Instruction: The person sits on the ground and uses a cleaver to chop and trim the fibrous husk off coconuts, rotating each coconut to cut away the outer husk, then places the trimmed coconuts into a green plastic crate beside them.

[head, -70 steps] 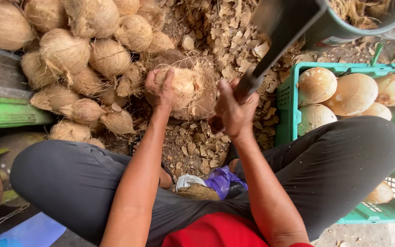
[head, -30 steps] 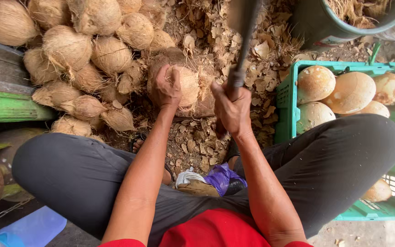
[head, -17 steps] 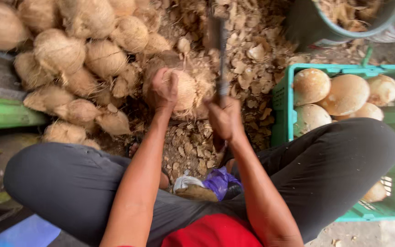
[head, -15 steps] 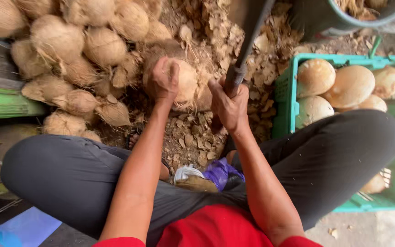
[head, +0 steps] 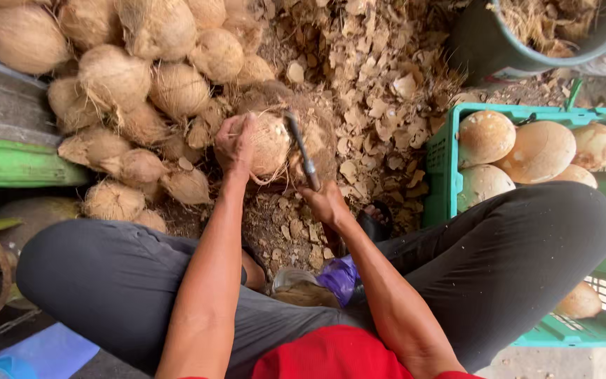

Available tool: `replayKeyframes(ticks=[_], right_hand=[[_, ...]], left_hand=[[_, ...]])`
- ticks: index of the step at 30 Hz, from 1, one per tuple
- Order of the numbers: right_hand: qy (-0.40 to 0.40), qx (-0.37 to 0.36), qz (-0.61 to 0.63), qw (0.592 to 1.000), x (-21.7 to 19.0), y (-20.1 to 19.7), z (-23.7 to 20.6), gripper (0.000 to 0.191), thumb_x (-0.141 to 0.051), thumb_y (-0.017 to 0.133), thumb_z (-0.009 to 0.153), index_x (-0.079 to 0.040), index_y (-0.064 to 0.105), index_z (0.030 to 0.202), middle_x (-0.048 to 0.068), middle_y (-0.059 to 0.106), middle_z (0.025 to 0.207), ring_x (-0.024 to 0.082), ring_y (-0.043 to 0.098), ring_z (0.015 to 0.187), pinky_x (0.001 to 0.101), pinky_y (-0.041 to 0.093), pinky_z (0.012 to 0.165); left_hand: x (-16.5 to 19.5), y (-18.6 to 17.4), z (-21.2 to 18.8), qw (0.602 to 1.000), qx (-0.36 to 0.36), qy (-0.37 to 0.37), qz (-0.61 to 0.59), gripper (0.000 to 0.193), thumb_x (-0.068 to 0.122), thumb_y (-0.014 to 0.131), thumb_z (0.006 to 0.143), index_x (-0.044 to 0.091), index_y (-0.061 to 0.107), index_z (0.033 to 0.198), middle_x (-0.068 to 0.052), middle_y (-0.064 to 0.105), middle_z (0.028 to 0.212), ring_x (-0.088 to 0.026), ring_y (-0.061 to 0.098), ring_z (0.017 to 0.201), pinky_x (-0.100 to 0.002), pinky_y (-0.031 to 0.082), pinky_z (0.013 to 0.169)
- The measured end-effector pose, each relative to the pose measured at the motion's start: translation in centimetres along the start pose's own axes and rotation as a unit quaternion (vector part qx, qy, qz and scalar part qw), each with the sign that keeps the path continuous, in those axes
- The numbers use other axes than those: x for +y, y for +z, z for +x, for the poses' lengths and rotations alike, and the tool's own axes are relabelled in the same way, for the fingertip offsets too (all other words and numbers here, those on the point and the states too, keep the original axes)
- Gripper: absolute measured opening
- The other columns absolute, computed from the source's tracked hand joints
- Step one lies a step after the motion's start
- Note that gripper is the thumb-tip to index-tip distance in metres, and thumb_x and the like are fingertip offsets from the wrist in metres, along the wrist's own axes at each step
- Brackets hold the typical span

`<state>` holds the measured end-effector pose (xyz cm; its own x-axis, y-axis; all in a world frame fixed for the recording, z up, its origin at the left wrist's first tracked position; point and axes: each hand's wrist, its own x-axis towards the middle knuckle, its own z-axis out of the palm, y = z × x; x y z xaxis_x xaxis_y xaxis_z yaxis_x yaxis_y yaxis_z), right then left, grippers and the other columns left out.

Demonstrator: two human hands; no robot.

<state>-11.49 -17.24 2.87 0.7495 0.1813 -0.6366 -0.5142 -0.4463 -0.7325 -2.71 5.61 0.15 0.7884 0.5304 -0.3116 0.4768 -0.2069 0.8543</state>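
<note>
Holding a fibrous coconut (head: 269, 144) on the ground between your knees, your left hand (head: 234, 142) is cupped over its left side, fingers curled onto the husk. Your right hand (head: 325, 203) is clenched round the handle of a blade (head: 300, 149), which lies slanted against the coconut's right side, its tip touching the top of the fruit.

Under and beyond the coconut lies a spread of pale husk chips (head: 373, 84) covering the dirt floor. To the left of your left hand sits a pile of unpeeled coconuts (head: 142, 98), brown and hairy, heaped close together and reaching the top edge of the view. Left of that pile is a green plank (head: 15, 165).

To your right, just beside your right knee, stands a green crate (head: 450, 151) holding smooth, pale peeled coconuts (head: 527, 151); your dark trouser leg (head: 520, 245) overlaps its near side. Above the crate, at the top right, is a dark bucket (head: 492, 52) filled with stringy husk.

Near your lap, between your legs, lies a small purple scrap (head: 337, 275). You wear a red top (head: 331, 354).
</note>
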Motion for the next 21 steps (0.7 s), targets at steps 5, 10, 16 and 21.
replayKeyframes(ticks=[5, 10, 16, 21], right_hand=[[-0.077, 0.071, 0.021, 0.994, -1.8, -2.5, 0.8, 0.027, -0.031, 0.062, 0.094, -0.011, 0.054, 0.078, 0.000, 0.051, 0.059, 0.009, 0.044, 0.042, 0.0315, 0.042, 0.036], [-0.049, 0.083, 0.039, 0.995, -3.7, -5.1, 0.2, 0.025, -0.030, 0.066, 0.095, -0.011, 0.059, 0.081, -0.002, 0.052, 0.059, 0.009, 0.044, 0.042, 0.0280, 0.041, 0.038], [-0.087, -0.007, 0.285, 0.955, -5.6, -7.2, -2.7, 0.022, -0.021, 0.070, 0.094, -0.007, 0.057, 0.084, -0.002, 0.051, 0.059, 0.008, 0.045, 0.043, 0.0270, 0.039, 0.038], [-0.044, 0.147, 0.037, 0.987, -6.9, -8.0, -2.1, 0.016, -0.022, 0.068, 0.093, -0.007, 0.063, 0.090, -0.001, 0.056, 0.060, 0.009, 0.051, 0.046, 0.0268, 0.046, 0.040]], left_hand=[[-0.5, 0.6, -0.2, 0.999, 0.035, 0.015, -0.025, 0.054, 0.066, 0.059, 0.083, 0.018, 0.073, 0.106, -0.004, 0.073, 0.104, -0.020, 0.068, 0.092, -0.042, 0.053, 0.078], [-1.9, 0.3, 0.1, 0.993, 0.028, 0.105, -0.049, 0.056, 0.065, 0.062, 0.086, 0.014, 0.073, 0.108, -0.009, 0.071, 0.116, -0.025, 0.065, 0.110, -0.045, 0.050, 0.091], [-3.1, 0.6, -0.3, 0.993, 0.043, 0.096, -0.052, 0.062, 0.068, 0.058, 0.084, 0.015, 0.072, 0.113, -0.010, 0.072, 0.120, -0.028, 0.067, 0.114, -0.047, 0.052, 0.097], [-3.2, 1.0, -0.4, 0.992, 0.054, 0.099, -0.064, 0.062, 0.067, 0.059, 0.084, 0.014, 0.071, 0.115, -0.012, 0.072, 0.122, -0.029, 0.066, 0.114, -0.048, 0.053, 0.095]])
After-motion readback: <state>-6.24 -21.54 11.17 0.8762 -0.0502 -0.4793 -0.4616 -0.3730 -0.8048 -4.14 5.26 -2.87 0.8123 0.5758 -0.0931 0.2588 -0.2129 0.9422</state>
